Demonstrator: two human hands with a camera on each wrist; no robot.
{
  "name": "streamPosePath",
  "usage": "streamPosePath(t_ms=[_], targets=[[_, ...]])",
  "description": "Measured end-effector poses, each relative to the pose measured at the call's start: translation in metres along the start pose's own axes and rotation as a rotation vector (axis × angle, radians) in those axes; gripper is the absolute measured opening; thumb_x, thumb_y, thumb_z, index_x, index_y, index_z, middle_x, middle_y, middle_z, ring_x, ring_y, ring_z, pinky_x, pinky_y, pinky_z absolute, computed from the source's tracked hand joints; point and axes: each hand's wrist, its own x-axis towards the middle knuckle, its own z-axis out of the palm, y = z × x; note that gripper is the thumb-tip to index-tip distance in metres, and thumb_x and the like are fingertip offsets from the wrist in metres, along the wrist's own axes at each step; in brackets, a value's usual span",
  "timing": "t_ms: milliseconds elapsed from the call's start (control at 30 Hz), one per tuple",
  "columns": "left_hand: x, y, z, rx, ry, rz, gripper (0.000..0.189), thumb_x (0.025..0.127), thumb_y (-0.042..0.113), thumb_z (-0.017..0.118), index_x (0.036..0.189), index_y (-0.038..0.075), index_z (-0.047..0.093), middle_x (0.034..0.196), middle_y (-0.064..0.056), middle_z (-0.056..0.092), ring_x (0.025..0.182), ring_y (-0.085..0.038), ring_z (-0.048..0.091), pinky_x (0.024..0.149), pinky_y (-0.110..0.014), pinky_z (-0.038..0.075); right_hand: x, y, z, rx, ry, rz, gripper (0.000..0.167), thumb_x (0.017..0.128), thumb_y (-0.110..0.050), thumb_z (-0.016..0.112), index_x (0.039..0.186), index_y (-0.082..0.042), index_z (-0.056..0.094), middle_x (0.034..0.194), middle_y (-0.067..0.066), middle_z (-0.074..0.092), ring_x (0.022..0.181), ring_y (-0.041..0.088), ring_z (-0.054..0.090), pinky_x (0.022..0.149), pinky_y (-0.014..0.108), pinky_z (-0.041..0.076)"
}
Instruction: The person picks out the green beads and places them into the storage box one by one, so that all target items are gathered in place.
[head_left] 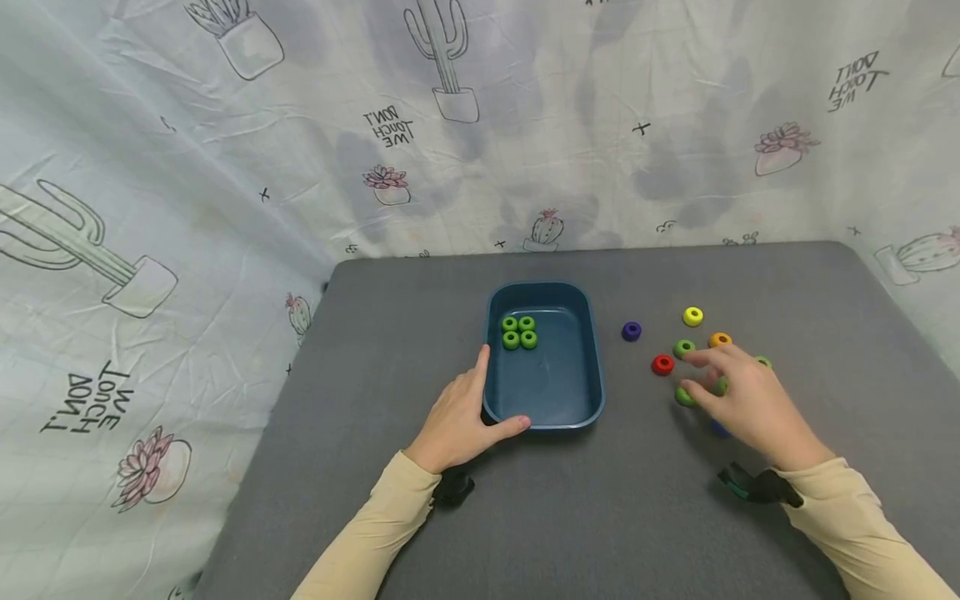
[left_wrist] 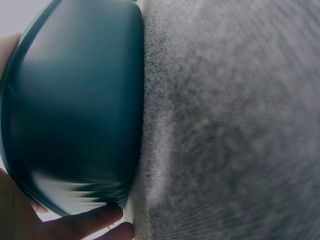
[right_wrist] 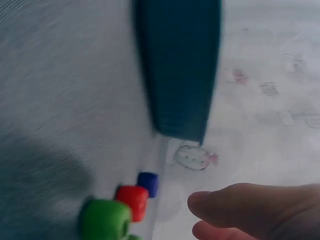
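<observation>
A dark blue rectangular tray (head_left: 551,383) stands on the table, with several green ring-shaped beads (head_left: 519,332) grouped in its far left part. My left hand (head_left: 461,417) holds the tray at its near left corner, thumb on the near rim and fingers along the left side; the left wrist view shows the fingers (left_wrist: 87,222) against the tray wall (left_wrist: 80,100). Above the loose beads to the right hovers my right hand (head_left: 746,400), its thumb and fingers apart. Under and around it lie green beads (head_left: 684,349), partly hidden, and a red bead (head_left: 663,365).
Beyond the right hand are a yellow bead (head_left: 693,317) and an orange bead (head_left: 720,339). One dark blue bead (head_left: 632,332) lies beside the tray, another (head_left: 719,428) under the hand. A printed cloth (head_left: 495,167) hangs behind the grey table (head_left: 405,317).
</observation>
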Motion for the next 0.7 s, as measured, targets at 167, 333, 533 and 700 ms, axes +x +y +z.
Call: streamPosePath(t_ms=[167,333,533,700], targets=[[0.000,-0.001,0.000,-0.008,-0.005,-0.006,0.120,0.086,0.079,0.062,0.169,0.022,-0.004,0.167,-0.014,0.036,0.147,-0.034,0.045,0.118,-0.057,0.036,-0.003,0.003,0.008,-0.054,-0.005,0.000,0.039,0.087,-0.013,0.082,0.122,-0.001,0.071,0.110,0.018,0.067,0.085,0.027,0.066,0.062,0.037,0.047],[0.000,-0.001,0.000,-0.004,-0.004,-0.006,0.121,0.087,0.079,0.063,0.169,0.021,-0.004,0.167,-0.014,0.037,0.146,-0.034,0.046,0.118,-0.057,0.036,-0.003,0.004,0.013,-0.087,0.007,-0.018,0.039,0.085,-0.011,0.083,0.120,-0.001,0.072,0.106,0.015,0.067,0.083,0.023,0.064,0.060,0.037,0.047],[0.001,-0.001,0.001,0.002,0.003,0.005,0.121,0.087,0.078,0.063,0.169,0.018,-0.002,0.167,-0.013,0.036,0.146,-0.033,0.046,0.119,-0.056,0.036,-0.005,0.007,0.016,-0.117,-0.031,-0.015,0.037,0.083,-0.011,0.084,0.118,-0.002,0.074,0.106,0.014,0.068,0.082,0.022,0.065,0.060,0.040,0.050],[0.001,-0.001,0.001,0.002,0.005,0.006,0.121,0.087,0.078,0.063,0.169,0.018,-0.001,0.168,-0.013,0.035,0.148,-0.033,0.044,0.119,-0.056,0.036,-0.007,0.010,0.020,-0.125,-0.066,-0.033,0.032,0.082,-0.008,0.084,0.112,-0.004,0.075,0.104,0.012,0.068,0.081,0.021,0.064,0.062,0.041,0.050]])
